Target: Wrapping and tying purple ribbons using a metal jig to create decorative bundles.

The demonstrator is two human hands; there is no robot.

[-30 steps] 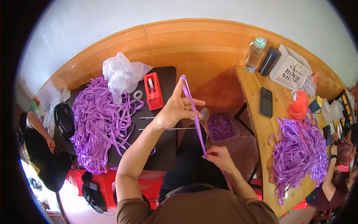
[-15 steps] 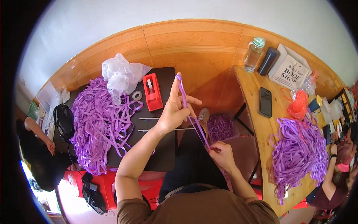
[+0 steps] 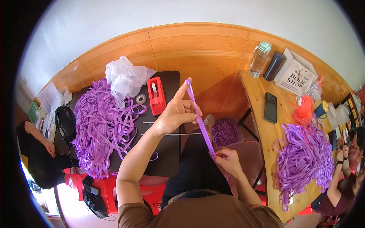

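A purple ribbon (image 3: 204, 131) is stretched slantwise between my two hands, above my lap. Its upper end loops over the raised index fingertip of my left hand (image 3: 173, 115), whose other fingers curl in against the strip. Lower down and to the right, my right hand (image 3: 228, 160) pinches the ribbon's other end between thumb and fingers. Left of my forearm, a large heap of purple ribbons (image 3: 97, 133) lies on the black table (image 3: 167, 159). Two thin rods (image 3: 182, 134) rest on that table partly behind my left arm, one jutting past its edge.
A red tape dispenser (image 3: 156, 99), a tape roll (image 3: 141, 99) and a white plastic bag (image 3: 127, 78) sit at the black table's back. A bin of purple ribbon pieces (image 3: 225, 133) stands on the floor. The wooden table (image 3: 254, 98) bears a phone (image 3: 270, 108), bottles and another ribbon heap (image 3: 302, 159).
The ribbon has gone from two spread strands to lying nearly together as one band. My left hand has shifted slightly right and down, its fingers now curled in closer.
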